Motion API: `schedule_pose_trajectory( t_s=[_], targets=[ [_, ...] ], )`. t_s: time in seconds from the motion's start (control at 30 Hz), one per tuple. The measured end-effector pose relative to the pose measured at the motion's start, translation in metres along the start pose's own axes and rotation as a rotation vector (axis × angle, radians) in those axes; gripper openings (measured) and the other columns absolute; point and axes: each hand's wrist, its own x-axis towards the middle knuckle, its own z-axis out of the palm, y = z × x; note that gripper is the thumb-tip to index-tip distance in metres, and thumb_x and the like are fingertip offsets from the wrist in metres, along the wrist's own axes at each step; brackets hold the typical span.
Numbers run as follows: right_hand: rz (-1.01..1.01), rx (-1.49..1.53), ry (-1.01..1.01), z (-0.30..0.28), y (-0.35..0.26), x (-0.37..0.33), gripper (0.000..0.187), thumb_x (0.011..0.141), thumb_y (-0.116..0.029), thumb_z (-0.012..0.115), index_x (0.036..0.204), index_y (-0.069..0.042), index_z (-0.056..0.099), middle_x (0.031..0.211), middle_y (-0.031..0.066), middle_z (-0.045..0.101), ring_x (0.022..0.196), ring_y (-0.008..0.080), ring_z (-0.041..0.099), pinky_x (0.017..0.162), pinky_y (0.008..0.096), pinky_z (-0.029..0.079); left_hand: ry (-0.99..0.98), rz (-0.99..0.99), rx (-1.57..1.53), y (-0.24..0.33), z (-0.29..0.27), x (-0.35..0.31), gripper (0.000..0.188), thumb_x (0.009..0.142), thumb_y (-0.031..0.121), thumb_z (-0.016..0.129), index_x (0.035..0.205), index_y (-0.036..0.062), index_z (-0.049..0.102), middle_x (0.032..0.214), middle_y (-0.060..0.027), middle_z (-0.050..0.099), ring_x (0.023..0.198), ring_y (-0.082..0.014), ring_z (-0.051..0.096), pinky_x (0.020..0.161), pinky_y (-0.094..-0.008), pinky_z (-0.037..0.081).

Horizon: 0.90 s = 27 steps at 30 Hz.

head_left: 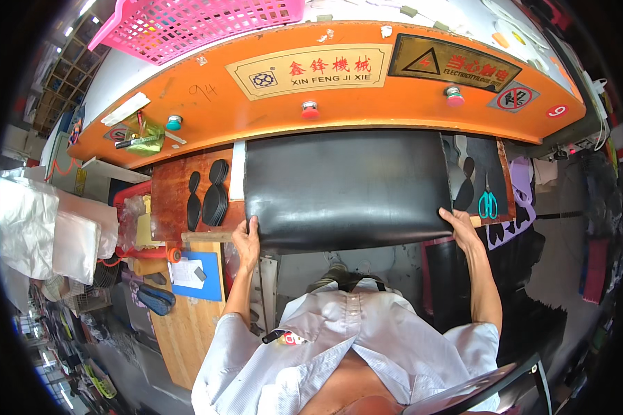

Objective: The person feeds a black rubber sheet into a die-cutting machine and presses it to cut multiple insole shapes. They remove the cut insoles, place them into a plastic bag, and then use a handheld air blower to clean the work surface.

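Note:
A wide, smooth black sheet (346, 187), perhaps leather or rubber, lies across a reddish-brown board (169, 183) under an orange machine beam (208, 114). Its near edge curves down over the board's front. My left hand (248, 238) grips the sheet's near left corner, thumb on top. At the near right corner my right hand (462, 227) holds it the same way; the fingers of both hands are partly hidden underneath. Left of the sheet sit stacked black sole-shaped pieces (216, 200). To its right are more dark sole-shaped pieces (466, 188) and teal-handled scissors (488, 203).
The beam carries a green button (174, 123) and red buttons (309, 109). A pink basket (208, 24) stands on top. At left are a red crate (128, 221), hanging plastic bags (69, 228) and a blue clipboard (208, 283) on a wooden table (176, 339). Black material (526, 318) lies at right.

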Motion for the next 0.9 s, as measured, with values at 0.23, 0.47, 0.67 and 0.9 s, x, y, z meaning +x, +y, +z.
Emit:
schedule_pose_trajectory(
  t_s=[0.23, 0.47, 0.67, 0.9],
  targets=[
    [-0.186, -0.199, 0.191, 0.025, 0.035, -0.085, 0.025, 0.096, -0.014, 0.073, 0.109, 0.007, 0.074, 0.104, 0.0098, 0.075, 0.095, 0.0177, 0.065, 0.092, 0.0337, 0.051, 0.089, -0.111, -0.029, 0.027, -0.035, -0.046, 0.036, 0.103, 0.026, 0.069, 0.088, -0.0071, 0.072, 0.075, 0.0012, 0.064, 0.071, -0.0072, 0.051, 0.063, -0.0297, 0.044],
    [-0.475, -0.422, 0.383, 0.054, -0.089, 0.059, 0.036, 0.092, -0.027, 0.077, 0.099, 0.008, 0.071, 0.084, 0.008, 0.071, 0.076, 0.0134, 0.062, 0.071, 0.0357, 0.052, 0.129, 0.192, 0.417, 0.087, 0.001, 0.117, 0.051, 0.096, 0.038, 0.072, 0.075, -0.008, 0.061, 0.063, -0.0257, 0.058, 0.055, -0.0336, 0.054, 0.061, -0.0479, 0.045],
    [-0.012, -0.489, 0.236, 0.035, -0.027, -0.01, 0.046, 0.091, -0.037, 0.08, 0.096, 0.007, 0.073, 0.09, 0.0088, 0.072, 0.084, 0.0158, 0.064, 0.074, 0.0388, 0.054, -0.282, -0.167, 0.262, 0.033, -0.062, 0.067, 0.055, 0.095, 0.041, 0.076, 0.062, 0.0022, 0.057, 0.066, 0.0026, 0.052, 0.062, -0.0095, 0.045, 0.054, -0.0359, 0.036],
    [-0.405, -0.584, 0.382, 0.068, 0.002, -0.067, 0.034, 0.099, -0.022, 0.07, 0.089, 0.01, 0.065, 0.07, 0.0151, 0.062, 0.068, 0.017, 0.054, 0.066, 0.0382, 0.047, -0.206, 0.038, 0.34, 0.045, -0.063, 0.035, 0.03, 0.099, 0.019, 0.072, 0.081, -0.0045, 0.069, 0.071, 0.0043, 0.058, 0.07, -0.0068, 0.049, 0.061, -0.0305, 0.043]
  ],
)
